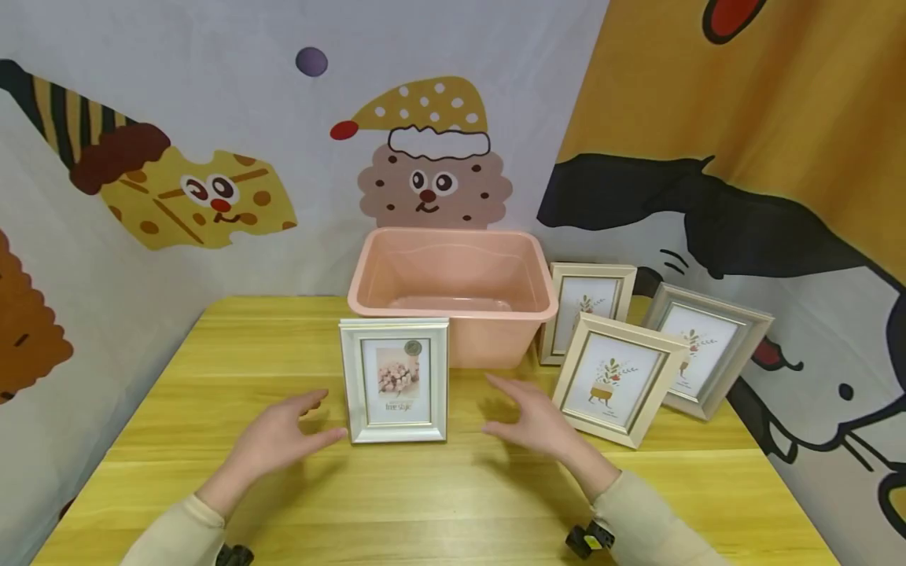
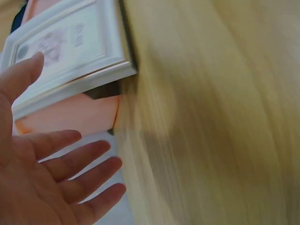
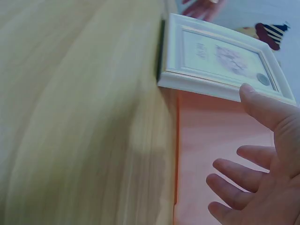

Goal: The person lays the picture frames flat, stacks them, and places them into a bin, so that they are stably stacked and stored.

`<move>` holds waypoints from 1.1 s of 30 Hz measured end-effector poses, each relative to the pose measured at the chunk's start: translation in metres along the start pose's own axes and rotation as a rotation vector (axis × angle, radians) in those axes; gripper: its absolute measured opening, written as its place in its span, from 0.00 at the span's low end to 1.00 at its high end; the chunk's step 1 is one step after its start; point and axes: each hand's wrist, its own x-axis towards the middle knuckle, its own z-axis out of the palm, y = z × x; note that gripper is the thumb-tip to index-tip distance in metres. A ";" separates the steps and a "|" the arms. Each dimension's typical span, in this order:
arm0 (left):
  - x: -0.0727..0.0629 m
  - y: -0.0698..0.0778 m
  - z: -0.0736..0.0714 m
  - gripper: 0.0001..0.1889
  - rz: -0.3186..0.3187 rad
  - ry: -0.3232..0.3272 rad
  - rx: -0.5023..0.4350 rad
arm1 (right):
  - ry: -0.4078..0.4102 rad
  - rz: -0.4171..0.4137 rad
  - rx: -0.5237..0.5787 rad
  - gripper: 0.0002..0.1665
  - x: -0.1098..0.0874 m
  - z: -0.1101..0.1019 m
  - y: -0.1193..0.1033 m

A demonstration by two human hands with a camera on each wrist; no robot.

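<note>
A white picture frame [image 1: 357,385] with a flower print stands upright on the table, in front of a pink plastic bin [image 1: 488,342]. To its left is my left hand [image 1: 279,436], fingers spread and thumb pointing at the frame's lower left edge. My right hand [image 1: 527,417] hovers on the other side, its fingers extended toward the frame with a gap between. Both palms face inward and hold nothing. In the left wrist view, the thumb [image 2: 28,70] overlaps the frame's face. The right wrist view shows the fingers [image 3: 239,176] in front of the bin's wall.
Right of the bin stand a beige picture frame [image 1: 626,267], a cream one [image 1: 576,385] and a grey-beige one [image 1: 736,354], all with plant prints. The wooden table [image 1: 410,503] meets a cartoon-printed cloth [image 1: 283,118] behind and at both sides.
</note>
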 end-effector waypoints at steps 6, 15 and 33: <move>0.005 -0.015 0.005 0.41 -0.050 -0.034 -0.291 | -0.002 0.044 0.223 0.44 0.013 0.004 -0.004; 0.005 -0.025 0.020 0.36 -0.035 0.030 -0.580 | 0.071 0.082 0.512 0.40 0.034 0.015 -0.018; 0.006 -0.023 0.030 0.31 0.060 0.166 -0.813 | 0.186 0.182 0.861 0.38 0.070 0.024 -0.045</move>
